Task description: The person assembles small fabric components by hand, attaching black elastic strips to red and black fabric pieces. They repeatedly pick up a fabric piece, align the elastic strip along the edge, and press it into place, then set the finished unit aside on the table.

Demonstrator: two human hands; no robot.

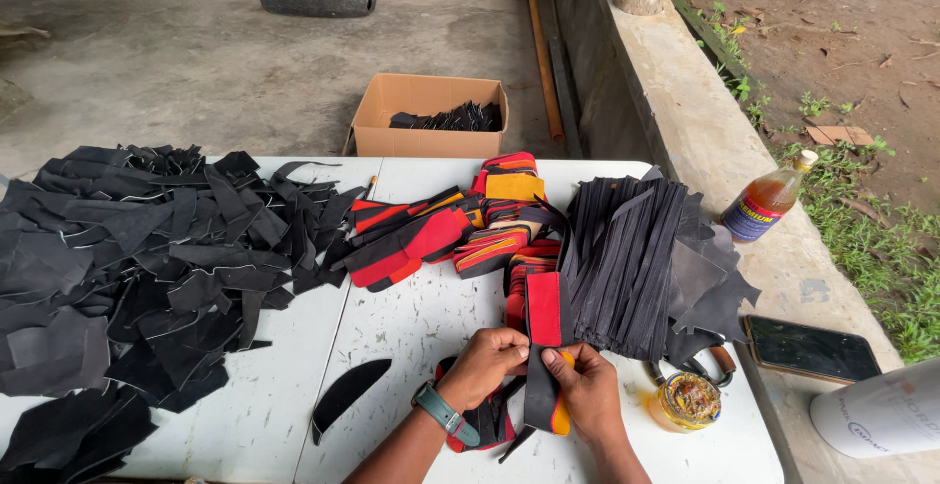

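Observation:
My left hand (487,364) and my right hand (586,386) meet at the table's near edge, both pinching a layered strip (543,320) of red, black and orange material that lies lengthwise on the white table (421,318). A watch with a teal strap sits on my left wrist. Under my hands lie more red and black pieces (485,425). Just beyond the strip is a stack of red, orange and black pieces (460,230). A row of black cut strips (622,259) lies to the right of it.
A large heap of black scraps (137,259) covers the table's left side. One curved black piece (348,391) lies alone. An open jar (688,401), a phone (811,347), a bottle (767,200) and a white container (881,411) sit right. A cardboard box (428,117) stands on the floor.

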